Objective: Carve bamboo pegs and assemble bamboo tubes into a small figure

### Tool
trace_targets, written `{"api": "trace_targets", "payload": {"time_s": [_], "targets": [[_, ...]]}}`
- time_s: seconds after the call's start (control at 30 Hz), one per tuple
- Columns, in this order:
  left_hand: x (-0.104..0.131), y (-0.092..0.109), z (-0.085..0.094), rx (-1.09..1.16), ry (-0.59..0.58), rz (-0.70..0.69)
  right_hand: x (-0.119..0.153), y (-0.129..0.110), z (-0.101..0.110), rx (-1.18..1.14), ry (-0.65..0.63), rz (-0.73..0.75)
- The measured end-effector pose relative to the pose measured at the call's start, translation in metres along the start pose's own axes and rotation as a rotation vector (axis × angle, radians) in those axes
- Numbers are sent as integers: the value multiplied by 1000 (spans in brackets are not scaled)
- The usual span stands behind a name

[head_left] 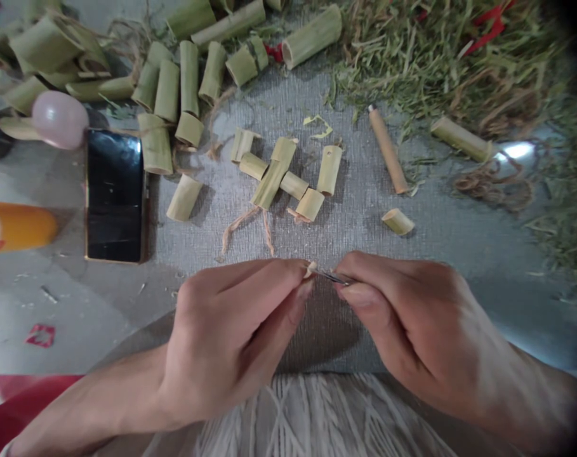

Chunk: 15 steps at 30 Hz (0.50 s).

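Note:
My left hand (231, 324) pinches a small pale piece (311, 269) between thumb and fingertips; its kind is too small to make out. From the other side, my right hand (412, 311) grips a thin metal pointed tool (333, 277), its tip at the pale piece. Most of the tool is hidden in the fingers. Beyond my hands, cut bamboo pieces (269, 181) lie in a cross-like figure, two twine ends (239, 225) trailing from the lower end. One bamboo piece with a hole (329, 170) lies just right of the figure.
Bamboo tubes (167, 92) crowd the back left, near a phone (114, 195), a pink balloon (60, 119) and an orange bottle (24, 226). Shredded green grass (421, 57) covers the back right. A wooden stick (388, 149), a short bamboo piece (398, 221) and coiled twine (495, 181) lie right.

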<state>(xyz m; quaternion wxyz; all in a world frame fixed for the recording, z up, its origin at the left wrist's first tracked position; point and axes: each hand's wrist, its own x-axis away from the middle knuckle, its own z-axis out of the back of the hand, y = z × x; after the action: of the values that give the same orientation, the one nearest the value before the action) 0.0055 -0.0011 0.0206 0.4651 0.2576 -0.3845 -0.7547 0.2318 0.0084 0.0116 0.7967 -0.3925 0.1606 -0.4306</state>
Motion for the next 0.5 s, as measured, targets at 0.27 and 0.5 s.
{"api": "trace_targets", "payload": {"time_s": [0.27, 0.5], "targets": [[1, -1, -1, -10, -7, -1, 3, -2, 1, -6, 4, -3], [2, -3, -4, 24, 7, -2, 1, 0, 3, -265, -92, -108]]}}
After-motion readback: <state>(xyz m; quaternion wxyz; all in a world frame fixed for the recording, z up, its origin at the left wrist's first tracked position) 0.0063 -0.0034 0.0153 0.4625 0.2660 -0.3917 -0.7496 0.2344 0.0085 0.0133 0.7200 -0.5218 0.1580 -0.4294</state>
